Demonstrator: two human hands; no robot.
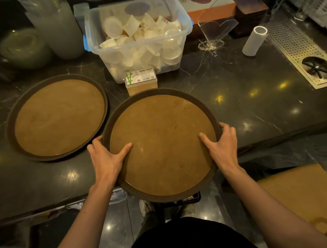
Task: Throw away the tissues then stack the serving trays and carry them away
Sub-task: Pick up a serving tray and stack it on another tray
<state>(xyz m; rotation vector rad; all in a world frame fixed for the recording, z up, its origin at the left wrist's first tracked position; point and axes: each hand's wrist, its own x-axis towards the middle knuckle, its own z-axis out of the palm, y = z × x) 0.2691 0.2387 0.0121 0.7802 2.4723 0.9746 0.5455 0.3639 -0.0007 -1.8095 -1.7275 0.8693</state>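
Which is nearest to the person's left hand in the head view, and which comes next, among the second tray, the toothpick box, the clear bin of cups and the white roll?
From the left hand:
1. Second tray, left.
2. Toothpick box, ahead.
3. Clear bin, behind the box.
4. White roll, far right.

Two trays (59,117) (162,143) side by side before bin (140,46)

Dark marble counter (234,90) w/ round tray (57,117), plastic bin (140,46), toothpick box (141,81).
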